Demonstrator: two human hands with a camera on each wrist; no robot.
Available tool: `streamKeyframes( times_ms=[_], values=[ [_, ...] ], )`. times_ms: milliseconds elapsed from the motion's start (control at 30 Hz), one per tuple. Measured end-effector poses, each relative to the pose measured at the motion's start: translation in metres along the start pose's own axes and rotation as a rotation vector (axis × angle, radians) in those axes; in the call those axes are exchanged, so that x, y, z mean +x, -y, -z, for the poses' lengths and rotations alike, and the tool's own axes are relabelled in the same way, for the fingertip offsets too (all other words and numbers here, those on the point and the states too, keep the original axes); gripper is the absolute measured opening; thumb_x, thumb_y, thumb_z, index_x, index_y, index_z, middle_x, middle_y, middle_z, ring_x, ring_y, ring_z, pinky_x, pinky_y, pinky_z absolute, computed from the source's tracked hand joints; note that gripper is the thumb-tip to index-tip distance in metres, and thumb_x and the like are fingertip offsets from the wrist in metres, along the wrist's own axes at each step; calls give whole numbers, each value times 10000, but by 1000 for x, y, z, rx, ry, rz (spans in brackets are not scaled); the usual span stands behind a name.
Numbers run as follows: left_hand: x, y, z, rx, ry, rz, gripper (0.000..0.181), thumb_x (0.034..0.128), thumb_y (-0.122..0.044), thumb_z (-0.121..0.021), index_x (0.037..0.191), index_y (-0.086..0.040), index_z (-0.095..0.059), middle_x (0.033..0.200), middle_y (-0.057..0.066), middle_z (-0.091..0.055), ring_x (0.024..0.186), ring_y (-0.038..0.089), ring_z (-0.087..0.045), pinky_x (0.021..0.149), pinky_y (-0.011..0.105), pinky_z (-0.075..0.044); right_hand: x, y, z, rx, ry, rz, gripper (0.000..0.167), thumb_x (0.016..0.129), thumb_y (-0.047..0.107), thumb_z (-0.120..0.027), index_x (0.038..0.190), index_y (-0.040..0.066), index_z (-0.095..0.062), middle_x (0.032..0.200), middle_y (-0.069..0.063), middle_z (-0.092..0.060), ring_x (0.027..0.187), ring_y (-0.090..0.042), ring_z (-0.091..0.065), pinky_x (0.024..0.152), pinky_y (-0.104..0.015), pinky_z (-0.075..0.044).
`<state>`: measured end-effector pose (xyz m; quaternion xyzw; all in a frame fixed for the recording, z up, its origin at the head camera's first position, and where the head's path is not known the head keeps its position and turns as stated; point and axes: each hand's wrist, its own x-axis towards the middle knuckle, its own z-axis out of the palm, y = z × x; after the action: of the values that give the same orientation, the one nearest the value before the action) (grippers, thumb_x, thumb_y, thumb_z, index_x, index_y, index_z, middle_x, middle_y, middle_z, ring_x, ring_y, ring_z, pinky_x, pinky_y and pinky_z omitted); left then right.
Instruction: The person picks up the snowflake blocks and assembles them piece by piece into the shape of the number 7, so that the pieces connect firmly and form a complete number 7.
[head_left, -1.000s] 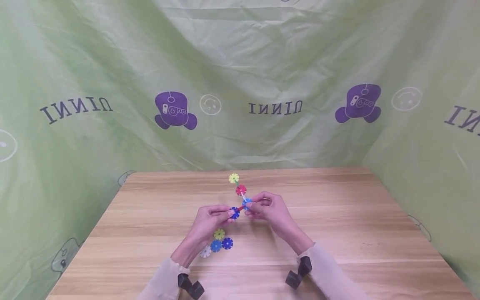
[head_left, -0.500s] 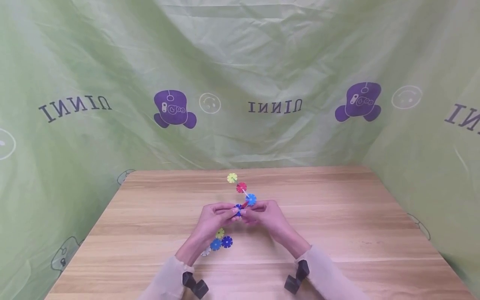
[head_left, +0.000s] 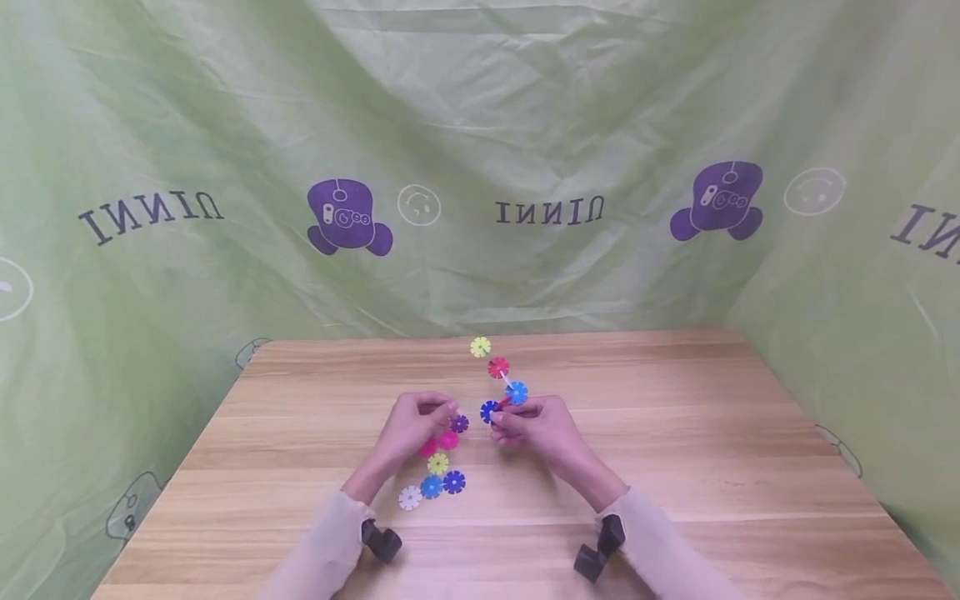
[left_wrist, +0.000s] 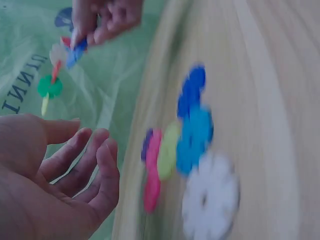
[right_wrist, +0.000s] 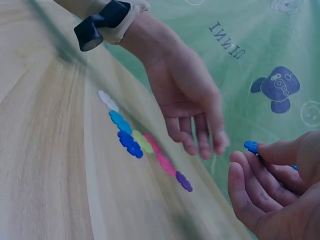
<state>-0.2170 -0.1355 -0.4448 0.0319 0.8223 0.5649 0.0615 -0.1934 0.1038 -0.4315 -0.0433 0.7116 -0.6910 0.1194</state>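
My right hand (head_left: 546,429) pinches the dark blue notched snowflake disc (head_left: 488,412) at the near end of a linked chain, held above the table. From there the chain climbs through a red edge-on disc, a light blue disc (head_left: 516,392), a white edge-on disc and a red disc (head_left: 498,367) to a yellow disc (head_left: 480,347) at the far end. My left hand (left_wrist: 65,175) is apart from the chain, palm showing and fingers loosely bent around nothing. Near it on the table lie loose discs: purple (head_left: 460,424), pink (head_left: 448,439) and yellow (head_left: 438,463).
Closer to me on the wooden table (head_left: 675,467) are a light blue disc (head_left: 431,487), a dark blue disc (head_left: 453,482) and a white disc (head_left: 409,497). A green printed curtain (head_left: 480,275) hangs behind the table and along both sides.
The left hand has let go of the dark blue disc and drawn left, uncovering purple and pink discs. The right hand has shifted its pinch from the light blue disc to the dark blue one.
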Motion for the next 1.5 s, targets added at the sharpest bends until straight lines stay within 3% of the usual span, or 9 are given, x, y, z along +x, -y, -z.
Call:
streamKeyframes(
  times_ms=[200,333,467,600,733,867,1133,1333,1500],
  values=[
    [16,13,25,315,-62,-55,158,949,-168,-761,1085,-93,-791,1001,65,-796,873,165,-700,794,316,-596,0,3,9,6,-11,-3,279,949,61,-753,1171,-105,-719,1063,-288,-780,858,-217,-805,875,-425,-663],
    [22,19,32,406,-25,-67,173,919,-196,-799,1058,-94,-789,958,51,-781,867,166,-680,776,307,-582,-1,4,13,20,-20,-12,274,951,57,-750,1167,-107,-714,1056,-283,-781,866,-233,-807,906,-468,-650],
    [26,23,31,415,53,-73,220,895,-225,-831,1059,-89,-779,894,27,-748,798,156,-647,712,270,-561,-1,5,16,24,-25,-21,277,949,70,-757,1167,-98,-718,1071,-284,-780,892,-259,-809,920,-480,-642],
    [30,24,21,414,88,-77,296,857,-319,-872,1050,-112,-783,899,5,-741,804,149,-638,714,272,-551,-2,5,19,33,-30,-23,285,953,72,-757,1174,-103,-715,1074,-284,-780,887,-248,-810,915,-470,-643],
    [33,22,12,435,96,-72,356,785,-407,-922,995,-153,-788,918,-9,-735,834,156,-618,735,288,-522,-2,5,20,44,-31,-21,300,956,72,-756,1188,-112,-707,1078,-288,-779,867,-222,-810,910,-463,-644],
    [34,19,7,448,88,-59,316,754,-374,-945,925,-168,-778,891,-6,-715,816,165,-590,727,288,-489,-1,4,20,51,-18,-16,323,959,80,-756,1211,-112,-698,1086,-276,-782,883,-222,-811,925,-464,-638],
    [34,15,4,396,111,-33,159,811,-217,-908,846,-122,-785,830,17,-728,677,130,-573,598,235,-473,1,2,18,64,-26,-32,299,965,60,-740,1199,-119,-696,1026,-222,-801,859,-201,-805,922,-452,-642],
    [34,16,2,397,76,-37,221,818,-217,-905,935,-100,-757,863,35,-690,751,154,-571,648,256,-476,2,2,14,52,-14,-21,286,961,61,-744,1179,-118,-700,1057,-264,-788,871,-224,-807,922,-459,-644],
    [34,15,1,386,77,-26,212,816,-200,-905,908,-100,-743,856,42,-688,739,160,-580,629,260,-490,4,3,12,34,-17,-19,286,959,81,-753,1170,-108,-710,1063,-264,-787,882,-241,-809,885,-410,-660]
  ],
)
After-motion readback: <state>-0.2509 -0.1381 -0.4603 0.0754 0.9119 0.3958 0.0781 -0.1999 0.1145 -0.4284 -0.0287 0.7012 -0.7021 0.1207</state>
